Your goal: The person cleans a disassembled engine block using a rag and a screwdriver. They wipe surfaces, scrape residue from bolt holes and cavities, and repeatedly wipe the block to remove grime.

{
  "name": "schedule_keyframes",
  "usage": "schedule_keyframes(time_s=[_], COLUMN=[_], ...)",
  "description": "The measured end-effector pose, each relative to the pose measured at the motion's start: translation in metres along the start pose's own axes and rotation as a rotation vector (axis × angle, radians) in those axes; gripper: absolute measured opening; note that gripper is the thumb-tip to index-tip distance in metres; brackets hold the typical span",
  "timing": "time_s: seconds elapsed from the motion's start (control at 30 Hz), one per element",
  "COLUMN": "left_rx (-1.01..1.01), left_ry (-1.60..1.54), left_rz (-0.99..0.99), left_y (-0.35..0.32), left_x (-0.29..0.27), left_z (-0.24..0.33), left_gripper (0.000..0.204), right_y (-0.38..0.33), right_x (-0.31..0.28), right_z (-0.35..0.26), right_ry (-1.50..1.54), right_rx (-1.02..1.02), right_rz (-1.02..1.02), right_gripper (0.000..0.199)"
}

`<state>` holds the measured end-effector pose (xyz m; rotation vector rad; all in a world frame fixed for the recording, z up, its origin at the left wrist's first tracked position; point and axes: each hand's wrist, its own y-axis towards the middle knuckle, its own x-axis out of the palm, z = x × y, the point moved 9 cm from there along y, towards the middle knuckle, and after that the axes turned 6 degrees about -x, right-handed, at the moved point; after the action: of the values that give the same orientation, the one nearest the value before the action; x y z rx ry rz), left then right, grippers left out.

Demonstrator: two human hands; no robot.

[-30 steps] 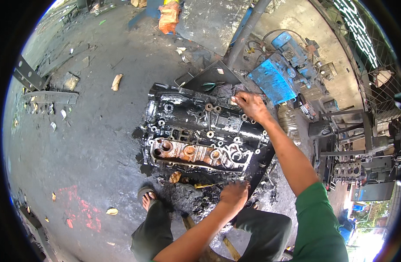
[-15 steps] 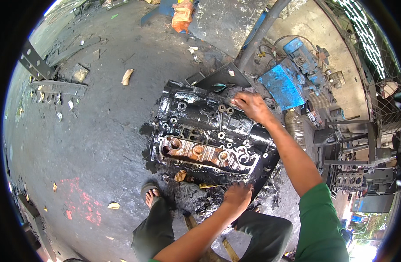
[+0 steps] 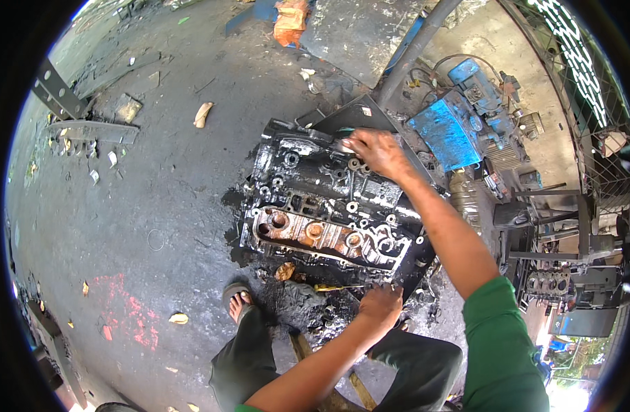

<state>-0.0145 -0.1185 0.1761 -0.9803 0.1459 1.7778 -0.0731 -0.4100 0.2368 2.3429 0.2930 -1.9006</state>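
A black, oily engine block (image 3: 315,165) lies before me, wet and streaked with grey, with several round ports. Along its near side runs a rust-brown recessed section (image 3: 311,235) inside a pale metal rim. My right hand (image 3: 375,152) is at the block's far edge, fingers curled; anything in them is hidden. Closed near the block's near right corner is my left hand (image 3: 381,305), its grip out of sight below the knuckles. Just left of that hand, a yellow-handled screwdriver (image 3: 326,288) rests by the block.
A dark tray (image 3: 359,113) shows beyond the block. Blue machinery (image 3: 444,134) stands at the far right, near a slanting metal post (image 3: 411,58). By my sandalled foot (image 3: 238,302) lie a dark rag (image 3: 301,296) and a dry leaf (image 3: 284,271).
My right hand has moved left and slightly away along the block's far edge. The left hand stays almost in place. The view has shifted a little.
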Motion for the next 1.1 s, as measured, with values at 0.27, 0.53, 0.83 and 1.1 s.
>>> schedule_keyframes(time_s=[0.27, 0.53, 0.83, 1.1], left_rx=[-0.041, -0.033, -0.087, -0.01], left_ry=[-0.046, 0.018, 0.024, -0.039], left_rz=[0.061, 0.024, 0.058, 0.056], left_y=[0.0, -0.002, -0.002, -0.001], left_x=[-0.006, -0.006, -0.006, -0.003], left_z=[-0.011, -0.007, -0.011, -0.001], left_gripper=[0.036, 0.038, 0.037, 0.037], right_y=[0.001, -0.003, 0.0, -0.001], right_x=[-0.014, -0.008, -0.012, -0.004], right_z=[-0.011, -0.011, -0.02, -0.009], right_ry=[-0.052, 0.0, -0.132, -0.055], right_rx=[-0.085, -0.04, -0.117, -0.059], right_rz=[0.106, 0.041, 0.162, 0.113], right_gripper=[0.031, 0.034, 0.028, 0.03])
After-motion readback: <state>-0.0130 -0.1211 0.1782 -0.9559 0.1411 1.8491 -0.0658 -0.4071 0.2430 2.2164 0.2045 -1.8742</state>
